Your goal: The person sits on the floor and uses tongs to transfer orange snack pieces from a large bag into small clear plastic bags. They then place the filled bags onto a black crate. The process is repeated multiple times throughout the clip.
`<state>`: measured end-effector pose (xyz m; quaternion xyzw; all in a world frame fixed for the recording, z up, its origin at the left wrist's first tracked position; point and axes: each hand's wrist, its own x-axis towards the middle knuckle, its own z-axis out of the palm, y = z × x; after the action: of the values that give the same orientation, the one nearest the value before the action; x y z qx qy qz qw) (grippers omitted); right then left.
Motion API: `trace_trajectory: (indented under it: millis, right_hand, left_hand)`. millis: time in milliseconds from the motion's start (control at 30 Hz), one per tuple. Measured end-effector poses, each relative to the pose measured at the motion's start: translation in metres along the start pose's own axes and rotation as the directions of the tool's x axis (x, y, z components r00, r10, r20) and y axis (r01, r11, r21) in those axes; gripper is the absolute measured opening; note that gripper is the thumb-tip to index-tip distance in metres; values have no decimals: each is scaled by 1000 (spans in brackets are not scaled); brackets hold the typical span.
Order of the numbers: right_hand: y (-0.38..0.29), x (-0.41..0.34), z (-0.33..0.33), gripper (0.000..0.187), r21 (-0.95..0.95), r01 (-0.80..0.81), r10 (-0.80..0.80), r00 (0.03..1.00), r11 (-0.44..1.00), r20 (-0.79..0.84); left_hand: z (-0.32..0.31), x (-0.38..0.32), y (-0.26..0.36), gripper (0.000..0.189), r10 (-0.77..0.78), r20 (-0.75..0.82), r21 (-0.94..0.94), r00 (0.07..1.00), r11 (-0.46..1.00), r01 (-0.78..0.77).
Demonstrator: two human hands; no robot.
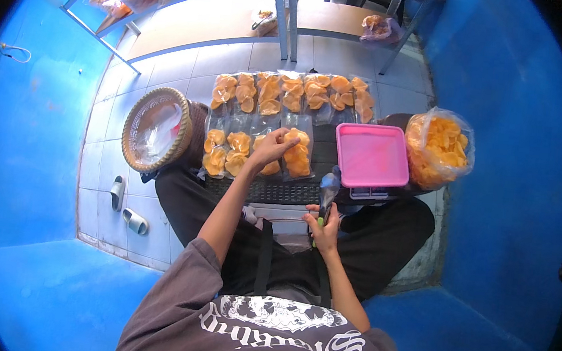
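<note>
My left hand [273, 150] reaches over the low dark woven table [259, 192]. Its fingertips touch the upper end of a clear plastic packet of round orange crackers [296, 159]; whether they pinch it is unclear. In my right hand [325, 234], above my lap, is a pair of metal tongs [329, 185] with green on the handle, tips pointing away from me. Several more filled cracker packets [237, 154] lie flat in a near row. Another row of packets [269, 94] lies behind it.
A pink square tray [372, 156] rests on a scale [368, 193] at the right. Beside it stands a large clear bag of crackers [439, 146]. A round woven basket [186, 117] holding clear plastic bags [157, 132] is at the left. Metal shelving [202, 46] stands beyond; blue walls [502, 170] flank me.
</note>
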<state>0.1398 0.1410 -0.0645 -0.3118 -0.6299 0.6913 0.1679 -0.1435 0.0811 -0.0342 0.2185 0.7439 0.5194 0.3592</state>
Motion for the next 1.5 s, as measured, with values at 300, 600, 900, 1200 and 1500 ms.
trace_trajectory:
  millis: [300,600,900,1200,1500]
  right_hand:
    - [12,2,-1,38,-35,11,-11,1000,999,8]
    - [11,4,0,37,-17,-86,87,994,996,60]
    - [7,6,-3,41,-95,-124,133,986,988,96]
    - [10,27,21,52,345,-147,80,976,927,202]
    - [11,59,39,62,326,-320,249,938,890,243]
  left_hand:
    - [-22,61,-34,46,1,54,309,999,951,-17]
    - [-27,57,-33,30,220,-185,366,958,920,-140]
    - [-14,23,3,33,314,-145,512,938,835,-201]
    - [-12,32,12,40,379,266,711,886,544,-446]
    - [-16,10,-4,39,310,193,734,931,584,-347]
